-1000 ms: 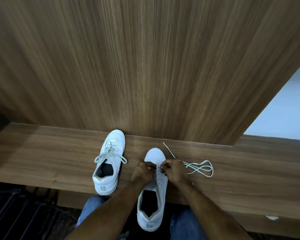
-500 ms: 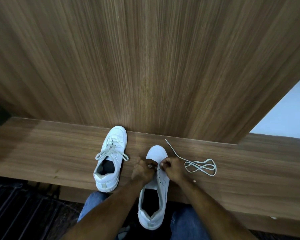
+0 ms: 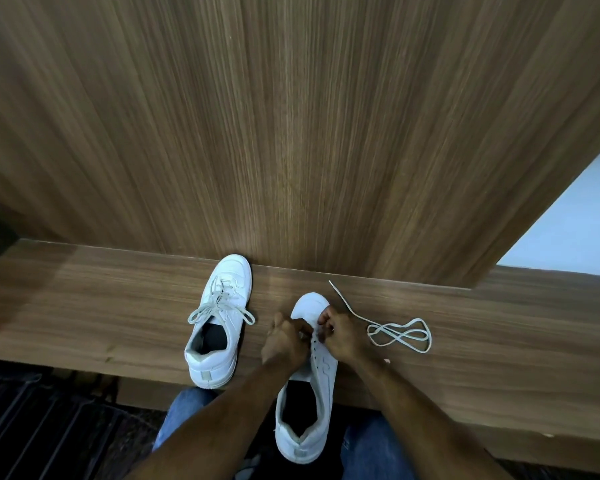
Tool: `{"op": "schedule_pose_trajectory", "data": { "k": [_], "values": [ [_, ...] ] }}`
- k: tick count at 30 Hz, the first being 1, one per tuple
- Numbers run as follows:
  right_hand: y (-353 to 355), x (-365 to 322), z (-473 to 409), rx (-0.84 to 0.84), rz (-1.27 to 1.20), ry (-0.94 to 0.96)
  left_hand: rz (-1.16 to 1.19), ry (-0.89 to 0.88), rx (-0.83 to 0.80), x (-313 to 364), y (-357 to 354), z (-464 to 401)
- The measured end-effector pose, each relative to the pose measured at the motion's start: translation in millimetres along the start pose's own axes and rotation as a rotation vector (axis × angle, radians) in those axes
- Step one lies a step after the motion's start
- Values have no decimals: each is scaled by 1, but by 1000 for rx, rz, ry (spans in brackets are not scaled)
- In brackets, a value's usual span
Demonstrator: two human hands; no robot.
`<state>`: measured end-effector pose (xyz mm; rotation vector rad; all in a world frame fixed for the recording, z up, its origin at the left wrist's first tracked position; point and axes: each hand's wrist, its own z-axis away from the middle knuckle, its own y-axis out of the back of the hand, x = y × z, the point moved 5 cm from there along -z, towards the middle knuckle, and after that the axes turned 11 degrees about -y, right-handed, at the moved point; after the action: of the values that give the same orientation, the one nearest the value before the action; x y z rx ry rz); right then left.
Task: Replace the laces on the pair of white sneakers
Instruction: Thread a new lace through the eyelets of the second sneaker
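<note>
Sneakers, white, count two. First, unlaced sneaker (image 3: 312,386): heel overhanging the near edge of the worktop (image 3: 101,306) above the person's lap, long axis running 6 to 12 o'clock, toe toward the wood wall panel (image 3: 291,133); eyelets visible and bare along its right flank. Second, laced sneaker (image 3: 219,320): at 9 o'clock from the first, apart from it, parallel axis, toe touching the panel's foot, bow tied and ends splayed. Loose lace (image 3: 399,336), count one: coiled in a flat figure-eight at 3 o'clock from the hands, one free end trailing toward 11 o'clock past the unlaced toe. Hands, count two, both at the forward eyelets. Left hand (image 3: 284,341): fingers curled against the shoe's left side, apparently gripping the upper; what it pinches cannot be told. Right hand (image 3: 340,336): fingers curled at the right eyelet row; whether lace is held is too small to tell. Judgement: threading begins at the toe end; right hand is nearer the loose lace.
</note>
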<state>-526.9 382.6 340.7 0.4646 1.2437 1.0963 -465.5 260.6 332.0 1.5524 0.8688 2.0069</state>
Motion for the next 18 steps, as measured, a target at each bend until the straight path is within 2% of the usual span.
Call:
{"op": "schedule_pose_trajectory", "data": {
  "k": [3, 7, 12, 16, 18],
  "values": [
    [-1, 1, 2, 1, -39, -4, -163, 11, -37, 8, 1, -1],
    [-7, 5, 6, -9, -128, 26, -262, -47, -85, 14, 5, 0],
    [-5, -2, 16, 29, -166, 148, -100, -86, -37, 0, 17, 3],
    [-3, -8, 16, 37, -38, 154, -22, -103, 48, 1, 24, 4],
    [-3, -9, 14, 30, 9, 149, 75, -51, 83, -1, 25, 4]
  ]
}}
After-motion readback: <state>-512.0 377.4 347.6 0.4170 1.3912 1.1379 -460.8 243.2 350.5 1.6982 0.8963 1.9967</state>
